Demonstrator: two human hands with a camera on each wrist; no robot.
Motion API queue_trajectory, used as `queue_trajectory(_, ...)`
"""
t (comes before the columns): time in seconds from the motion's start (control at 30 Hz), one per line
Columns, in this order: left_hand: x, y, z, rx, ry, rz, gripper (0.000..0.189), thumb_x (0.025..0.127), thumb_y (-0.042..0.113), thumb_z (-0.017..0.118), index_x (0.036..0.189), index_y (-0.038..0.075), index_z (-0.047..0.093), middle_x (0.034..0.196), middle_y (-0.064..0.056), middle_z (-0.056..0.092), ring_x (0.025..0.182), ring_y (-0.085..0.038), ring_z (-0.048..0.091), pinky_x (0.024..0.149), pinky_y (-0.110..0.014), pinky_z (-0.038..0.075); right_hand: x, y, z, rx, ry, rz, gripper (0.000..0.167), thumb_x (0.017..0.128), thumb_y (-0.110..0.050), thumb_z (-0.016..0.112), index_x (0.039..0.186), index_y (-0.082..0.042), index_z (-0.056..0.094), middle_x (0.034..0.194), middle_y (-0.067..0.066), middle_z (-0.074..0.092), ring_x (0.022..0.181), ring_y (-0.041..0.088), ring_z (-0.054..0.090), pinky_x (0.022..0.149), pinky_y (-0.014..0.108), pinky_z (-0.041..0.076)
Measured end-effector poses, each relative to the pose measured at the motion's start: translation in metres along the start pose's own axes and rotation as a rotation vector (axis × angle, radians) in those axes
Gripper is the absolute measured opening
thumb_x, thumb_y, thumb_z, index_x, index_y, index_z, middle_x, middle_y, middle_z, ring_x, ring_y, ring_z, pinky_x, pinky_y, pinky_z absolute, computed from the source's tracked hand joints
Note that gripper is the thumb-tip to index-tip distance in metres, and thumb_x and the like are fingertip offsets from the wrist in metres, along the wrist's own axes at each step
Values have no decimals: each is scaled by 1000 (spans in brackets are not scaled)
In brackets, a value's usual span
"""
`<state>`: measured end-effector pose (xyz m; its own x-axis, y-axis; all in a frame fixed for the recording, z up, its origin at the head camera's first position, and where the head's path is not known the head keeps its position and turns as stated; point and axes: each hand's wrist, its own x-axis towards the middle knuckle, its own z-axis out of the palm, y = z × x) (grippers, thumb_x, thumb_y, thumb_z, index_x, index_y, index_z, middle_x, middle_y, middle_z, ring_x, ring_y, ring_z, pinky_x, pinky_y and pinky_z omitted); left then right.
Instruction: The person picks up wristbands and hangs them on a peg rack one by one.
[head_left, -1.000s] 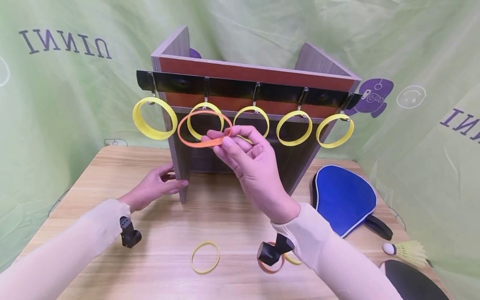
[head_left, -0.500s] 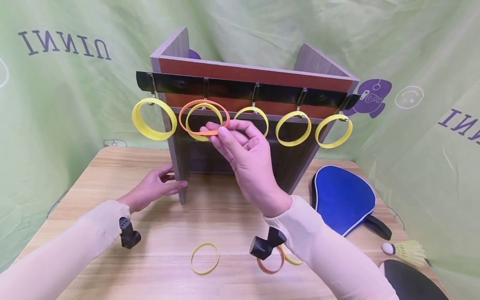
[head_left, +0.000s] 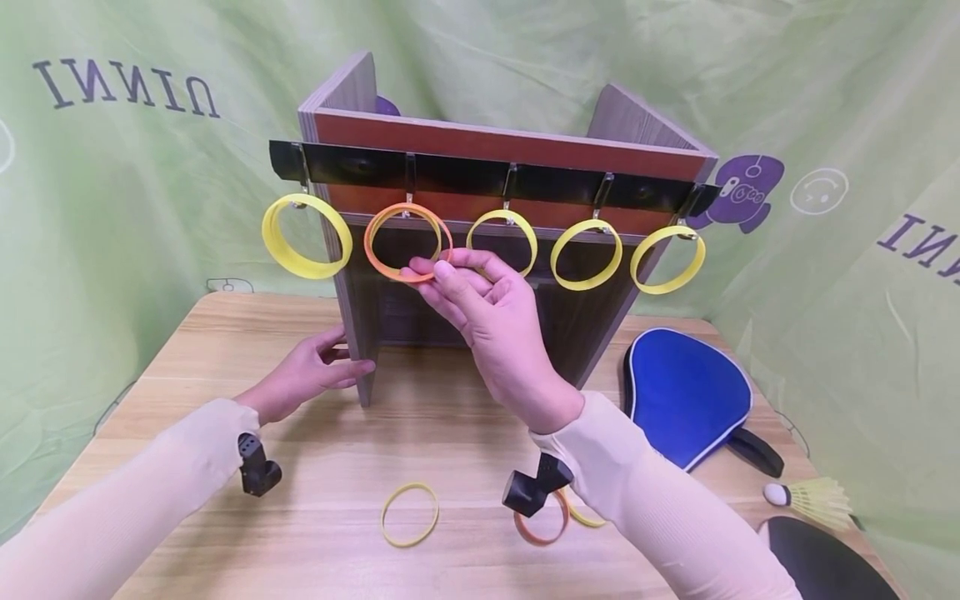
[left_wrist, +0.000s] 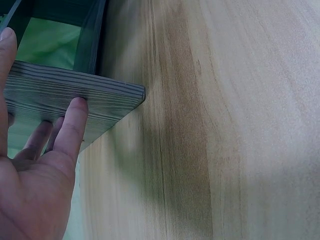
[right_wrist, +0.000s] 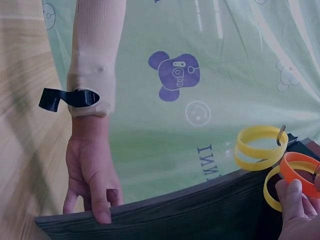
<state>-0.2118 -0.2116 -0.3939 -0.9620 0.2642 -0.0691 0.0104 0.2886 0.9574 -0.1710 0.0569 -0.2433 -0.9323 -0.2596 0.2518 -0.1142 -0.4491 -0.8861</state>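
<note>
Head view: pinching orange band (head_left: 381,267) between thumb and fingers of right hand (head_left: 495,321), overlapping yellow band (head_left: 439,237) at second hook (head_left: 410,175) from left; cannot tell whether looped over it. Gripping rack (head_left: 487,137) low by left panel with left hand (head_left: 303,375).

Orange band (right_wrist: 287,170) raised slightly in the right-hand grip (head_left: 491,329), turned more face-on, now lined up with the second yellow band (right_wrist: 266,192) from the left
</note>
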Motion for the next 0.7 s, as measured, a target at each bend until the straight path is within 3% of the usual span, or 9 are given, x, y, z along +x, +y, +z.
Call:
queue_trajectory(0.2,0,0,0,11,2,2,76,98,25,76,163,16,37,153,-27,51,131,-36,57,98,-37,64,-1,3,-3,-28,-5,38,16,104,2,59,120,3,58,118,20,77,106,16,78,107,39,57)
queue_trajectory(0.3,0,0,0,16,3,2,76,98,25,76,162,16,38,153,-27,51,131,-36,57,97,-36,64,-3,4,-5,-51,-18,61,20,104,1,58,124,5,58,119,19,77,109,21,78,106,36,57)
queue_trajectory(0.5,-1,1,0,20,2,1,75,98,26,76,162,16,39,154,-26,51,136,-40,54,97,-34,64,-8,4,-8,-92,-71,81,27,106,-1,56,131,7,56,137,30,67,122,34,72,107,32,57)
queue_trajectory(0.7,-1,2,1,22,3,-5,74,98,27,76,161,14,40,154,-24,52,129,-32,59,97,-34,64,-15,9,-14,-180,-131,75,27,105,0,57,131,9,55,134,36,64,119,31,74,106,36,58)
